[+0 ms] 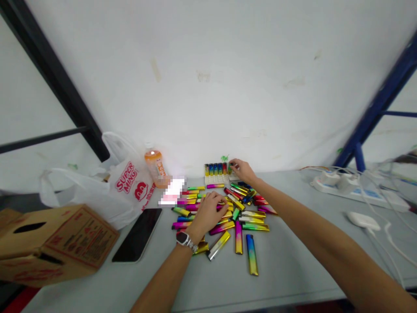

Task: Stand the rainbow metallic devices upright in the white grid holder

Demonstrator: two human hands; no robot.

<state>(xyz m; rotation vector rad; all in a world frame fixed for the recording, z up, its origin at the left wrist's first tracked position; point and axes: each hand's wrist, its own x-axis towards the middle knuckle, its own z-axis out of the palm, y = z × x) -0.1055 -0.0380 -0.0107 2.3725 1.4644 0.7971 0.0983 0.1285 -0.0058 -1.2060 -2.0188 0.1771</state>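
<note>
- Resting on the pile of lighters (228,217), the left hand (208,213) has its fingers curled over several; whether it pinches one, I cannot tell.
- Beyond it, the right hand (243,170) pinches a lighter at the white tray (216,179), beside the upright row.
- A phone (138,234) lies left of the left hand.
</note>
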